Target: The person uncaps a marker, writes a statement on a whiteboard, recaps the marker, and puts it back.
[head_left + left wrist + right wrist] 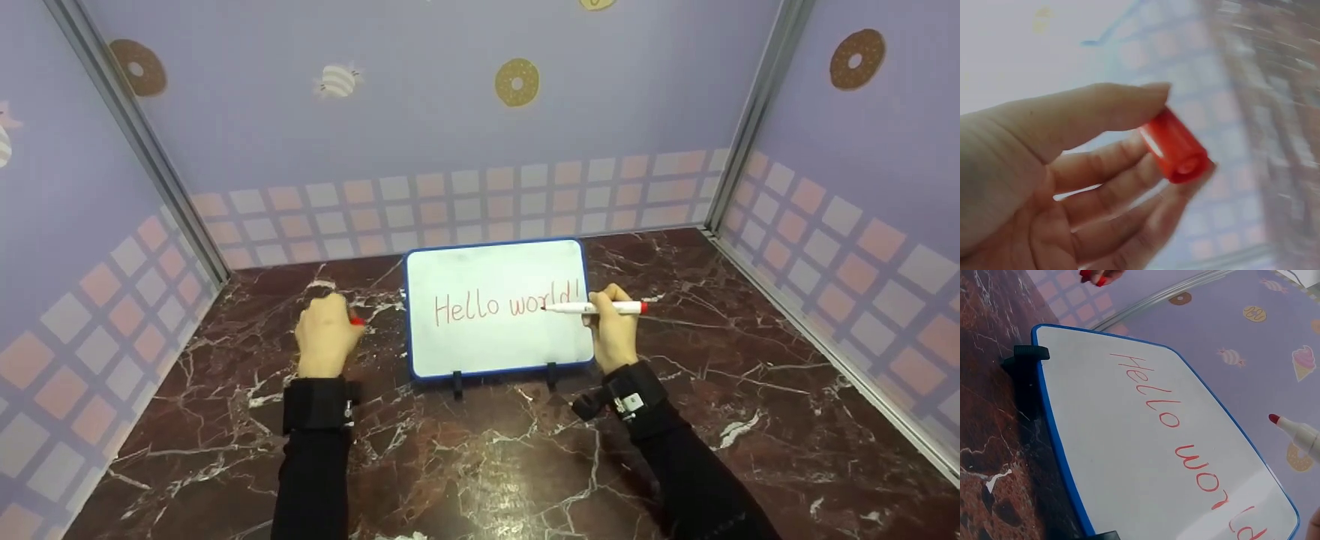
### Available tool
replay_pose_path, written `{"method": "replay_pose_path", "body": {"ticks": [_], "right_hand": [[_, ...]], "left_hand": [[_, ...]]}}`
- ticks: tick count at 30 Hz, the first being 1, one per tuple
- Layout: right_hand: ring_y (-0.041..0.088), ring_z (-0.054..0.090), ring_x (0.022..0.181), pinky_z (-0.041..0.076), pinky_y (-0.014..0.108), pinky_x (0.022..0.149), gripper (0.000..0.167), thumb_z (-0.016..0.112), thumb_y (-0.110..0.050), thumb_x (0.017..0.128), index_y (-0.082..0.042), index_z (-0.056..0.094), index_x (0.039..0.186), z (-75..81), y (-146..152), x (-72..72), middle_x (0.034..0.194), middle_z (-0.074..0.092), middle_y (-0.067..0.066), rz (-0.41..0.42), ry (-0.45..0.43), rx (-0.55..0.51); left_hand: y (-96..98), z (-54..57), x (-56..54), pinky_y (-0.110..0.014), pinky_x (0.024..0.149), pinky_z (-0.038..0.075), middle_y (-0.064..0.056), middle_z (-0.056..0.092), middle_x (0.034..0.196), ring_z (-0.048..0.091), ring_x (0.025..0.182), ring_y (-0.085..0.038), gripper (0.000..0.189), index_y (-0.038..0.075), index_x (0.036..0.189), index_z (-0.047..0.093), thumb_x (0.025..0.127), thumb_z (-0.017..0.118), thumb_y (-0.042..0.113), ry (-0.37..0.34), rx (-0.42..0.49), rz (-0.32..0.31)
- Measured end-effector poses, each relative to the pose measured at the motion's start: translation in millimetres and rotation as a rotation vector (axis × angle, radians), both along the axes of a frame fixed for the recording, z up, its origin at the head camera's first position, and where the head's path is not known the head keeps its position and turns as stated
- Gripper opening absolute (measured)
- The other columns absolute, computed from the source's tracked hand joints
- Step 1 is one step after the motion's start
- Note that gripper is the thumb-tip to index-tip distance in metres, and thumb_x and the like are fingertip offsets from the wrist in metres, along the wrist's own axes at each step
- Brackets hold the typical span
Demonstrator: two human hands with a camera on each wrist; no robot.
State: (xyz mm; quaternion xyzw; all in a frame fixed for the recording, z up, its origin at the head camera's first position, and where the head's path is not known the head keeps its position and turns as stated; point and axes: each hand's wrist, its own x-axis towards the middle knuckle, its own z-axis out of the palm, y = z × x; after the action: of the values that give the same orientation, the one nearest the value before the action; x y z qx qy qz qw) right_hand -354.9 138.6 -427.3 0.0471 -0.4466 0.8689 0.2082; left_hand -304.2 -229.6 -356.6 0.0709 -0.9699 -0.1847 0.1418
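Note:
A small whiteboard (495, 345) with a blue frame leans upright on the table, reading "Hello world!" in red handwriting. My right hand (616, 330) grips a white marker (622, 308) near the board's right edge. The marker lies level, its uncapped red tip pointing left across the writing in the head view; in the right wrist view the tip (1274, 418) shows apart from the board. Left of the board, my left hand (327, 334) pinches a red marker cap (1176, 147) between thumb and fingers, its hollow end showing in the left wrist view.
Black stand feet (457, 384) hold up the board's lower edge. The dark red marbled table (480, 465) meets lilac walls (427, 135) printed with donuts and pink and white squares. Metal rails (739, 142) run up the corners.

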Motion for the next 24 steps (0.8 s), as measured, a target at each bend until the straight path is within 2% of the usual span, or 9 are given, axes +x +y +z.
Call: {"method": "replay_pose_path", "body": {"ticks": [2, 5, 9, 13, 16, 20, 24], "right_hand": [[0.008, 0.042, 0.043, 0.033, 0.015, 0.042, 0.043, 0.044, 0.013, 0.092, -0.013, 0.039, 0.058, 2.5, -1.5, 1.9, 0.052, 0.042, -0.003, 0.012, 0.004, -0.009], [0.008, 0.042, 0.043, 0.033, 0.015, 0.043, 0.042, 0.044, 0.013, 0.092, -0.012, 0.040, 0.058, 7.0, -4.7, 5.2, 0.052, 0.043, -0.003, 0.035, 0.006, -0.020], [0.007, 0.041, 0.044, 0.032, 0.014, 0.044, 0.041, 0.044, 0.012, 0.092, -0.013, 0.041, 0.059, 14.5, -10.5, 10.9, 0.053, 0.043, -0.004, 0.068, 0.020, -0.028], [0.007, 0.042, 0.045, 0.032, 0.014, 0.045, 0.038, 0.044, 0.010, 0.091, -0.013, 0.042, 0.061, 20.5, -17.1, 17.0, 0.054, 0.044, -0.004, 0.105, 0.043, -0.029], [0.007, 0.042, 0.045, 0.032, 0.014, 0.045, 0.038, 0.044, 0.011, 0.091, -0.013, 0.043, 0.061, 23.1, -21.8, 21.2, 0.055, 0.045, -0.004, 0.133, 0.059, -0.026], [0.007, 0.042, 0.044, 0.033, 0.015, 0.045, 0.038, 0.043, 0.012, 0.091, -0.012, 0.045, 0.060, 23.6, -27.0, 26.2, 0.056, 0.046, -0.004, 0.168, 0.070, -0.017], [0.007, 0.042, 0.045, 0.033, 0.015, 0.045, 0.038, 0.044, 0.011, 0.091, -0.012, 0.048, 0.060, 22.6, -31.8, 30.2, 0.057, 0.046, -0.004, 0.194, 0.073, -0.004]], "left_hand": [[12.2, 10.3, 6.3, -0.056, 0.076, 0.055, -0.022, 0.073, 0.095, 0.068, 0.089, -0.046, 0.018, 0.001, 0.088, 0.070, 0.080, 0.080, 0.014, 0.092, 0.027, -0.030], [30.4, 18.4, 13.6, -0.051, 0.073, 0.056, -0.015, 0.074, 0.092, 0.069, 0.085, -0.039, 0.020, 0.005, 0.089, 0.072, 0.079, 0.083, 0.017, 0.148, 0.043, -0.087], [52.4, 20.2, 17.7, -0.046, 0.072, 0.055, -0.008, 0.075, 0.089, 0.069, 0.081, -0.030, 0.019, 0.010, 0.088, 0.072, 0.077, 0.085, 0.019, 0.146, 0.041, -0.174], [72.0, 20.1, 18.5, -0.044, 0.068, 0.056, -0.004, 0.076, 0.087, 0.071, 0.078, -0.025, 0.021, 0.013, 0.084, 0.070, 0.074, 0.087, 0.021, 0.141, -0.015, -0.264], [84.6, 17.6, 17.2, -0.042, 0.069, 0.057, -0.003, 0.076, 0.087, 0.072, 0.079, -0.023, 0.022, 0.014, 0.083, 0.069, 0.073, 0.087, 0.021, 0.127, -0.066, -0.376], [99.2, 10.9, 14.6, -0.039, 0.072, 0.056, -0.001, 0.074, 0.086, 0.069, 0.080, -0.020, 0.020, 0.015, 0.083, 0.068, 0.075, 0.086, 0.021, 0.093, -0.090, -0.528], [110.4, 5.5, 14.3, -0.038, 0.070, 0.055, -0.001, 0.071, 0.084, 0.066, 0.079, -0.019, 0.021, 0.014, 0.081, 0.067, 0.075, 0.086, 0.021, 0.109, -0.103, -0.583]]}}
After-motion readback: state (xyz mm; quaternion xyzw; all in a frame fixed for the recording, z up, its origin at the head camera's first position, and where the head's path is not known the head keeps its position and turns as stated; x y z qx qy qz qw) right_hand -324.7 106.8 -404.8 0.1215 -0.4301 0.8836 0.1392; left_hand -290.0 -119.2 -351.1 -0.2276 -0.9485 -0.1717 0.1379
